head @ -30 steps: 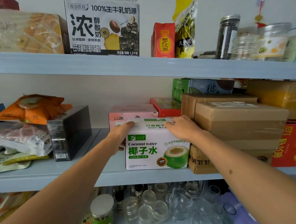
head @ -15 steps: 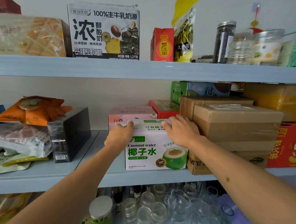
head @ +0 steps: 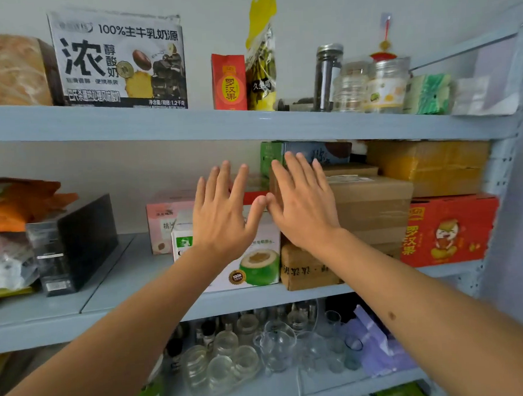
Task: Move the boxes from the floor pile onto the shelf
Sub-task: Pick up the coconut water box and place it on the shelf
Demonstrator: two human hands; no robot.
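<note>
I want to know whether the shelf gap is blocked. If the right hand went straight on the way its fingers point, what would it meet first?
Probably the green and blue box behind the cardboard boxes; the right hand points up toward it, though depth is unclear.

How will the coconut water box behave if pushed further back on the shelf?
The coconut water box looks like stiff printed card with flat faces, so it should probably slide rather than roll. It sits low and wide on the smooth shelf, so tipping seems unlikely. If full of drinks, it is likely heavy for its size.

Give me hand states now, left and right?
Left hand: open, fingers spread, holding nothing, in front of the coconut water box.
Right hand: open, fingers straight, holding nothing.
</note>
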